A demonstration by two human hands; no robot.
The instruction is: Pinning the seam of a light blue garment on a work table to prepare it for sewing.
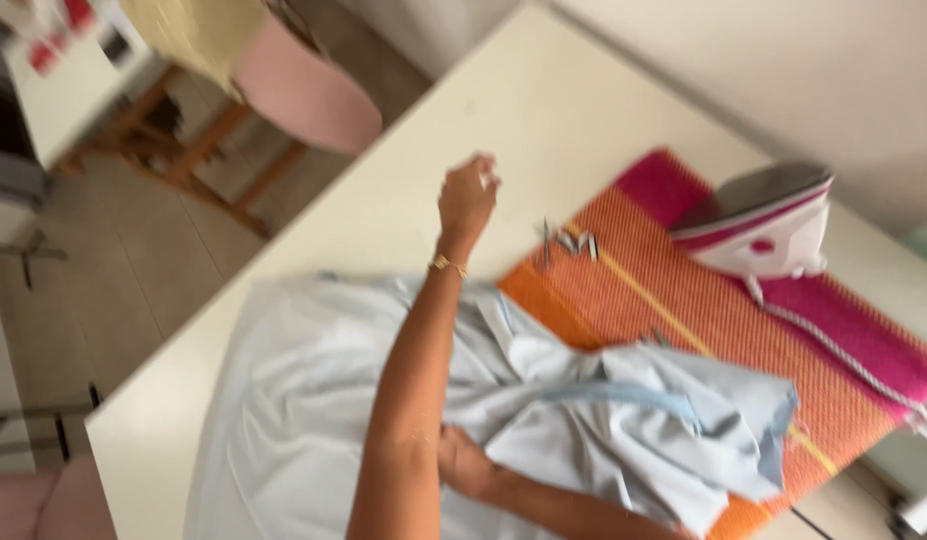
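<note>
Pale blue garment [384, 400] lies crumpled across the near end of the cream counter [544, 100], its right part overlapping an orange-and-pink striped mat [684, 290]. Right hand [464, 465], low and nearer, has its fingers closed on a fold of the cloth. Left hand [469, 195] is raised beyond the garment; motion blur hides its finger state. White-and-pink iron [759, 225] stands well apart on the mat.

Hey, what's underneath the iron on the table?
The iron stands on an orange and pink striped mat. The mat's near edge is hidden under the light blue shirt.
</note>
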